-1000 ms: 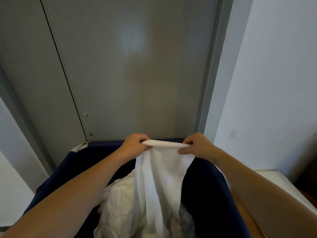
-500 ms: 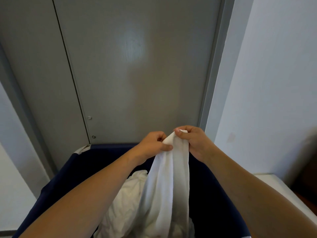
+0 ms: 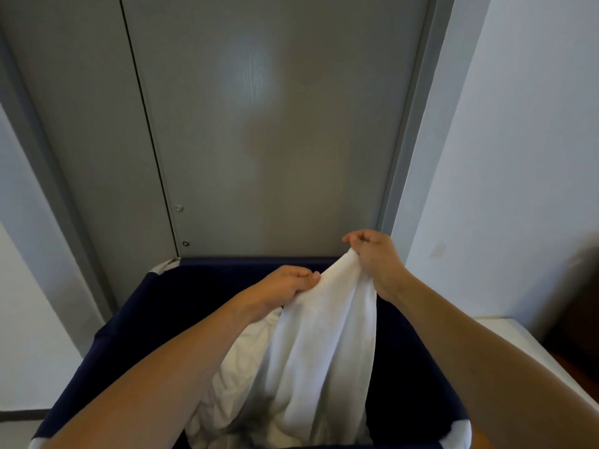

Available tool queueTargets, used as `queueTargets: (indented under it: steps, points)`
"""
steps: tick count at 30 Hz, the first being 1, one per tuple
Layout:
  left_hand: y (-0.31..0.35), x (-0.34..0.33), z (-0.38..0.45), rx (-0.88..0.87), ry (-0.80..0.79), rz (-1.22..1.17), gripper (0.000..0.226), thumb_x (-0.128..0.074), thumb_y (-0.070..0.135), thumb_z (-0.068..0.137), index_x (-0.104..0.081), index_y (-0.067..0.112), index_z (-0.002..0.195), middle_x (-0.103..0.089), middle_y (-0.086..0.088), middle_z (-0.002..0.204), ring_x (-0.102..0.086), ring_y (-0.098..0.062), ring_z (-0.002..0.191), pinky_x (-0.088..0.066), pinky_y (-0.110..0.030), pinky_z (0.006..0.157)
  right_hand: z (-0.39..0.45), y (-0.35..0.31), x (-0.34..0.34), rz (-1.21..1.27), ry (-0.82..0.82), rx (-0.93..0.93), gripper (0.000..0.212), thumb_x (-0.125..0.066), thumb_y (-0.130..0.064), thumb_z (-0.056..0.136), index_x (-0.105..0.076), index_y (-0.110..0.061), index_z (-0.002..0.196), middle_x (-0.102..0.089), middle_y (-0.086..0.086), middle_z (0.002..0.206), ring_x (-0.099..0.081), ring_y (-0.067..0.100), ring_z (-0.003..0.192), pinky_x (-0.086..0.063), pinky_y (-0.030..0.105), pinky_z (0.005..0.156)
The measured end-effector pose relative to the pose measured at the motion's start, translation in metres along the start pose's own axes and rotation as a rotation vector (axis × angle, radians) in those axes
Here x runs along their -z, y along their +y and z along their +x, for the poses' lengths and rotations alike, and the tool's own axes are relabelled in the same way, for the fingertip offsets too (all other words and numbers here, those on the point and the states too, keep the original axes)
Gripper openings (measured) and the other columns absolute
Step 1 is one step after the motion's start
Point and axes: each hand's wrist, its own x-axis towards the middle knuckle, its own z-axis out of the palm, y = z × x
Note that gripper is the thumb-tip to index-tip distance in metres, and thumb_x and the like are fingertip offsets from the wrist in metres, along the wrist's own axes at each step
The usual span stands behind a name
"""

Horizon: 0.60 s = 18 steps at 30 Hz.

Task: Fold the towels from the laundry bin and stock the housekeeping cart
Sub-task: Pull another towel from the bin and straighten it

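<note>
Right hand (image 3: pixel 377 257) grips white towel (image 3: pixel 327 335) top at frame center-right; left hand (image 3: pixel 285 285) pinches its edge just lower-left. Towel hangs into navy laundry bin (image 3: pixel 129 325), lower frame, over crumpled white linens (image 3: pixel 240 377).

Grey double doors (image 3: pixel 259 140) fill a narrow alcove.
Pale walls (image 3: pixel 518 157) flank the grey frame (image 3: pixel 411 124); a soft light patch glows on the right panel.

Two bare forearms, no sleeves, left hand (image 3: pixel 285 286), right hand (image 3: pixel 376 257), nothing worn
</note>
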Motion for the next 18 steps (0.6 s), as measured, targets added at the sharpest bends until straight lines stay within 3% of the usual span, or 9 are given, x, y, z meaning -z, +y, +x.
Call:
queueTargets:
  steps: [2,6,12,15,18]
  points:
    - [-0.008,0.0,-0.001,0.023,-0.055,0.031,0.027,-0.059,0.033,0.102,-0.066,0.014,0.084,-0.065,-0.001,0.08,-0.06,-0.016,0.076,-0.049,-0.027,0.071,0.013,-0.003,0.012,0.061,0.023,-0.064,0.026,-0.049,-0.018,0.104,-0.073,-0.018,0.093,-0.062,-0.001,0.093,-0.056,0.018,0.087,-0.052,0.035,0.085]
    - [-0.018,-0.017,0.011,0.07,-0.1,0.074,0.01,-0.065,0.026,0.099,-0.067,0.018,0.095,-0.067,0.005,0.091,-0.064,-0.011,0.087,-0.055,-0.031,0.085,0.029,-0.012,0.021,0.207,-0.001,-0.137,0.027,-0.053,-0.023,0.103,-0.075,-0.022,0.087,-0.063,0.001,0.1,-0.056,0.022,0.099,-0.05,0.048,0.104]
    - [-0.003,-0.049,0.042,0.048,-0.004,0.135,0.012,-0.07,0.02,0.094,-0.07,0.017,0.106,-0.072,0.005,0.102,-0.069,-0.016,0.102,-0.055,-0.036,0.096,0.037,-0.02,0.028,0.304,-0.067,-0.121,0.025,-0.054,-0.024,0.104,-0.075,-0.018,0.092,-0.061,0.003,0.094,-0.055,0.023,0.093,-0.051,0.048,0.099]
    - [-0.008,-0.059,0.051,0.03,0.083,0.159,0.022,-0.078,0.027,0.088,-0.069,0.024,0.108,-0.071,0.005,0.111,-0.069,-0.012,0.101,-0.057,-0.029,0.088,0.044,-0.021,0.038,0.342,-0.067,-0.105,0.024,-0.054,-0.024,0.104,-0.075,-0.017,0.094,-0.061,0.002,0.092,-0.055,0.023,0.095,-0.051,0.048,0.1]
    - [-0.014,-0.068,0.062,0.021,0.231,0.216,0.008,-0.074,0.031,0.09,-0.073,0.028,0.098,-0.074,0.006,0.103,-0.07,-0.012,0.097,-0.059,-0.033,0.086,0.048,-0.018,0.045,0.367,-0.077,-0.094,0.025,-0.055,-0.023,0.104,-0.076,-0.018,0.092,-0.062,0.002,0.091,-0.055,0.023,0.094,-0.051,0.045,0.097]
